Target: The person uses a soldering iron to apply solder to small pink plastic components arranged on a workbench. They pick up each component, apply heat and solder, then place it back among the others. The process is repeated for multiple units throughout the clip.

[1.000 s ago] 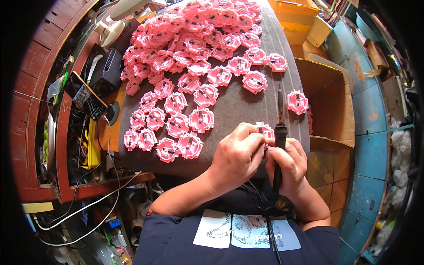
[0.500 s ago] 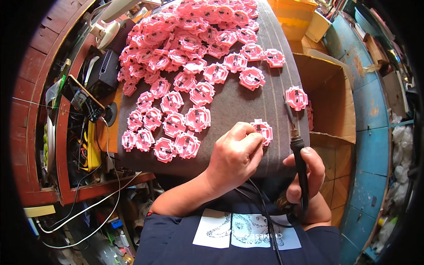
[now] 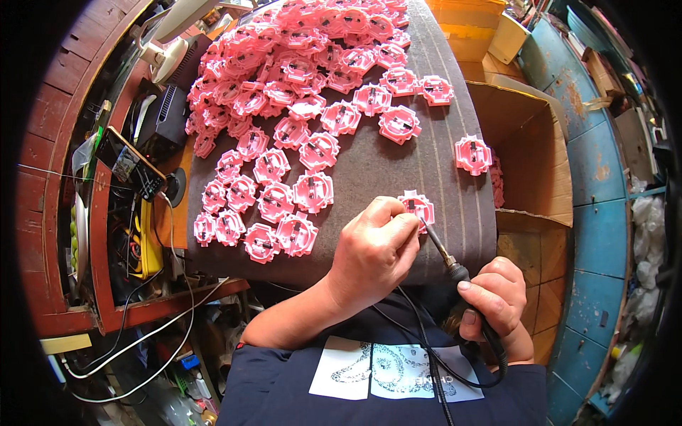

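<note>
Black-handled, my soldering iron [image 3: 459, 273] is gripped in my right hand [image 3: 497, 298], its tip angled up and left onto a pink plastic housing [image 3: 420, 204]. That housing has a dark strip inside and lies near the front of the dark cloth-covered table [image 3: 369, 181]. At its left edge, my left hand [image 3: 378, 241] is closed in a pinch; whatever the fingertips hold is hidden. A single pink housing [image 3: 472, 155] sits by the right edge. Several similar ones [image 3: 277, 202] stand in loose rows to the left.
A big heap of pink housings [image 3: 284, 64] covers the far left of the table. To the right stands an open cardboard box [image 3: 529, 135] with pink pieces inside. A phone [image 3: 131, 163] on a stand is at the left. The iron's black cord [image 3: 501, 366] loops over my lap.
My right hand has tilted the soldering iron left, bringing its tip from beside the right-hand housing onto the one by my left hand. The left hand stays almost in place.
</note>
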`<state>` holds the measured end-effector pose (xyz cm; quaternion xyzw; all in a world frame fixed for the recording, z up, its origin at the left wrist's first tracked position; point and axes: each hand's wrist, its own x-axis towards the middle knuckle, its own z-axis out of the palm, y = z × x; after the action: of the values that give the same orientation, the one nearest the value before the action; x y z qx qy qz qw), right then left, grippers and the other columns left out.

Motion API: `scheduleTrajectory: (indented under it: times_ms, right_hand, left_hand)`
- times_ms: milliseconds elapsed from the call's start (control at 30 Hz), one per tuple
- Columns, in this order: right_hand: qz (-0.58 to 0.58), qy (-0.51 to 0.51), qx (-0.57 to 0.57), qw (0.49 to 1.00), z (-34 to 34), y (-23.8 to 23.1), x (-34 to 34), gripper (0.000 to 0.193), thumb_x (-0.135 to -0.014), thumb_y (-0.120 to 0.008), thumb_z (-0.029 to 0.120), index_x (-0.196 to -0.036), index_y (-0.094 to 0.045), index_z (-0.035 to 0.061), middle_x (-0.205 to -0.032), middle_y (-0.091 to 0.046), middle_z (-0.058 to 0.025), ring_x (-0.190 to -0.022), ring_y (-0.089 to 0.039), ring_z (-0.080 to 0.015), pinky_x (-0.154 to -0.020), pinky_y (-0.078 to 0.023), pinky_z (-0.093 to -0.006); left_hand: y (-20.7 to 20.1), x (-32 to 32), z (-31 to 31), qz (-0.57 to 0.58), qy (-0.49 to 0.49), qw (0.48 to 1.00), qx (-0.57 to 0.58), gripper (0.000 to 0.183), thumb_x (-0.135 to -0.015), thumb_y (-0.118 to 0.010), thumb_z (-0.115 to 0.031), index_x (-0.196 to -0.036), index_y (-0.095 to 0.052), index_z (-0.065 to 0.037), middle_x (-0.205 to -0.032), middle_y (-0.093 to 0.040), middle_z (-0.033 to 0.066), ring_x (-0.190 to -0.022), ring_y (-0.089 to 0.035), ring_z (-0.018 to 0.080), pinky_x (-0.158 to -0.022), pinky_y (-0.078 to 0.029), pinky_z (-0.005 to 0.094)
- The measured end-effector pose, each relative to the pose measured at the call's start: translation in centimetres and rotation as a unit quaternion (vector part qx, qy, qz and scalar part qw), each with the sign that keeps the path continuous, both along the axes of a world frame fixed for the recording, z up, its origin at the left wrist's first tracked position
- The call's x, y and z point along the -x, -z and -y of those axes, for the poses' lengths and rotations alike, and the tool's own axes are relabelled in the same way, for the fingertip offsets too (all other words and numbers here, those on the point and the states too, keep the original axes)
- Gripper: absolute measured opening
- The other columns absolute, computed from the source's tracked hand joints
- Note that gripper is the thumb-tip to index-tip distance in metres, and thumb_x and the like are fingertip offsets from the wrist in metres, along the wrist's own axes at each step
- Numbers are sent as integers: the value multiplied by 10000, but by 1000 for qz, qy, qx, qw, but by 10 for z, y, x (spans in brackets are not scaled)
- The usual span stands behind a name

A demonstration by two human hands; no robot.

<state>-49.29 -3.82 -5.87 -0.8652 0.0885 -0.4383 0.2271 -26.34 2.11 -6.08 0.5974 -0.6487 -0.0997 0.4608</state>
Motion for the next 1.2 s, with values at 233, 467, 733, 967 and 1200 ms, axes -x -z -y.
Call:
scheduleTrajectory:
  times_ms: [233,467,733,967,1200]
  right_hand:
    - [-5,4,4,1000,0,0,-1,263,-901,-681,140,-1133,-722,25,-740,-597,-36,-603,-530,-205,-541,-401,-357]
    - [-12,10,19,1000,-2,0,-1,258,-913,-682,164,-1125,-723,24,-745,-593,-38,-609,-527,-206,-542,-403,-357]
    - [41,76,-13,996,1,2,-3,311,-936,-765,129,-1212,-678,15,-908,-643,-119,-698,-596,-265,-620,-504,-385]
    - [-41,84,-30,995,21,5,-27,435,-844,-782,-42,-1268,-695,-6,-957,-705,-184,-741,-668,-332,-657,-543,-420]
    - [-79,35,-79,993,35,0,-56,581,-802,-806,19,-1327,-557,16,-1214,-706,-228,-933,-687,-433,-820,-554,-476]
  left_hand:
    - [1,0,0,4,-2,1000,3,173,-825,-794,37,-975,-741,-28,-966,-682,134,-849,-709,312,-731,-584,403]
    - [0,0,0,-4,1,1000,0,169,-830,-793,32,-978,-739,-27,-960,-681,137,-852,-707,317,-734,-583,405]
    - [0,-1,0,4,7,1000,5,176,-825,-798,29,-981,-736,-25,-959,-681,139,-858,-707,324,-736,-584,411]
    - [0,0,0,5,0,1000,4,181,-826,-801,29,-987,-738,-24,-965,-684,140,-861,-709,329,-738,-586,413]
    - [0,0,0,-3,-1,1000,-6,184,-836,-793,32,-1005,-740,-19,-981,-685,147,-858,-710,332,-729,-584,412]
